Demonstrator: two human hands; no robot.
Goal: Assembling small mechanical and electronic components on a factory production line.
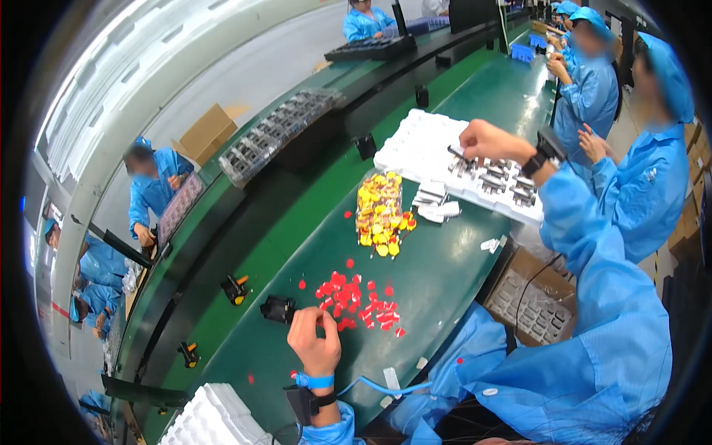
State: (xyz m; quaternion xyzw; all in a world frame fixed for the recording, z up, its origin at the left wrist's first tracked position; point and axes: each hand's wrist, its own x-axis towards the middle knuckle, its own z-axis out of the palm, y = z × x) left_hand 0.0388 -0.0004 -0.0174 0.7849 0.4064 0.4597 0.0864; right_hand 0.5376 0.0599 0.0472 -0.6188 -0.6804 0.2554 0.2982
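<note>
My left hand point(315, 343), with a blue band and a black strapped device at its wrist, is closed low over the green work surface. A black plastic part point(277, 309) sits right against its fingers; what lies inside the curled fingers is hidden. Farther right, my right hand point(491, 142) pinches a small dark part point(455, 152) above a white moulded tray point(406, 145). Several black-and-silver parts point(492, 182) rest in that tray's pockets. Just beyond my left hand are scattered red stickers point(341, 292). A clear bag of yellow pieces point(380, 208) lies between my hands.
White strips point(432, 202) lie by the tray. A stack of white trays point(215, 419) stands at the near left. The green belt point(271, 248) carries spaced black parts point(236, 289). An open carton point(530, 300) is beside my lap. Co-workers in blue point(645, 185) stand at right.
</note>
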